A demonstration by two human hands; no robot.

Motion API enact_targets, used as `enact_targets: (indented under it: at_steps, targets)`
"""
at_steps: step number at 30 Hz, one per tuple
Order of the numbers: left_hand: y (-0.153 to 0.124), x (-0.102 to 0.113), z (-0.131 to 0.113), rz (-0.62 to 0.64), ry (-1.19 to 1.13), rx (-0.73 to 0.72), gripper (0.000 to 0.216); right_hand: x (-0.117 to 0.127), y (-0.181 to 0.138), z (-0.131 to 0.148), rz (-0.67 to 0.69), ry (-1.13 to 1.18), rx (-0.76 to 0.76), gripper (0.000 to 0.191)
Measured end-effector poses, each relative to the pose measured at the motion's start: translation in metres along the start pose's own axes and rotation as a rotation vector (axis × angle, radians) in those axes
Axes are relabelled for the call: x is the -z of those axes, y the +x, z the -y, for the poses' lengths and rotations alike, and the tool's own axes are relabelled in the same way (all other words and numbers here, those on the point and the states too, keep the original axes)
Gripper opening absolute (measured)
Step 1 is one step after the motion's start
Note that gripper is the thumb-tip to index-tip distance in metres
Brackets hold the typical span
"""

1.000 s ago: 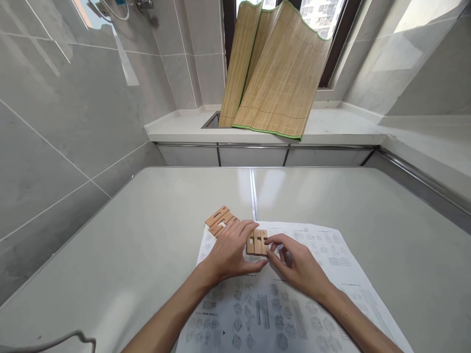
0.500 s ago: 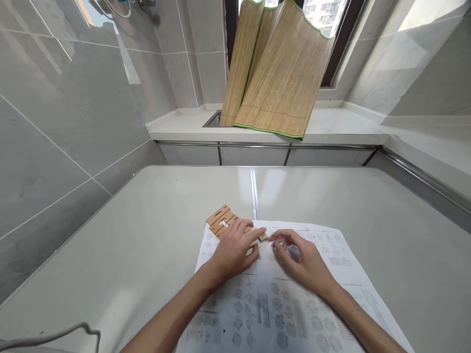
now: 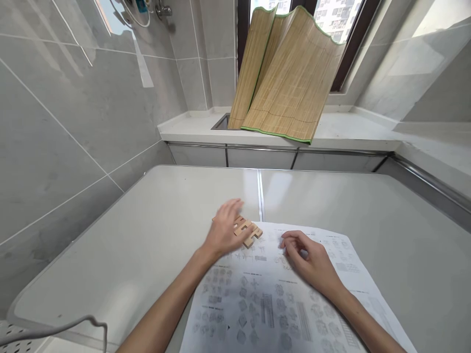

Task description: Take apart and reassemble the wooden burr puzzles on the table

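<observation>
Flat wooden puzzle pieces [image 3: 243,227] with slots and notches lie side by side at the far left edge of a printed sheet [image 3: 272,274]. My left hand [image 3: 224,228] is over their left part, fingers spread and slightly blurred. It hides some of the pieces; whether it touches them I cannot tell. To the right, my right hand [image 3: 307,255] rests on the sheet apart from the wood. Its fingers are loosely curled in toward the thumb, and nothing shows in them.
The sheet with small printed diagrams lies on a pale table [image 3: 176,211] with a seam down its middle. A grey cable [image 3: 73,323] crosses the near left corner. Behind the table, a bamboo mat [image 3: 287,83] leans at the window above a white ledge [image 3: 198,135].
My left hand has moved left and lifted its fingers, uncovering more of the wooden pieces' right end. My right hand has drawn slightly away from them, fingers more curled. The view has shifted slightly.
</observation>
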State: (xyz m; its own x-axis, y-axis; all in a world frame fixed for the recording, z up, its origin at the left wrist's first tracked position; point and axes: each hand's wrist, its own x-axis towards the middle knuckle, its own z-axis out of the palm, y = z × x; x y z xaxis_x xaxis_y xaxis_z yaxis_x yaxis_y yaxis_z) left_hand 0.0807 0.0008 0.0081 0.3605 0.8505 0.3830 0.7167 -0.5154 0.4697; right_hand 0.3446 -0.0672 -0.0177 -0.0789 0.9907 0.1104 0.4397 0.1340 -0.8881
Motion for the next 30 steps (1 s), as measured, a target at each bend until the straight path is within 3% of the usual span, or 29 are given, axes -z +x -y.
enact_targets:
  at_steps: [4, 9, 30]
  targets:
    - [0.011, 0.013, 0.044, -0.265, -0.087, 0.326, 0.036, 0.002, 0.002, 0.0, -0.055, 0.029, -0.033, 0.016]
    - [0.013, 0.012, 0.076, -0.301, -0.13, 0.411, 0.029, 0.002, 0.004, -0.002, -0.056, 0.011, -0.023, 0.017]
    - [0.006, 0.014, 0.068, -0.206, -0.14, 0.408, 0.026, 0.004, 0.006, -0.006, -0.174, -0.134, 0.049, 0.024]
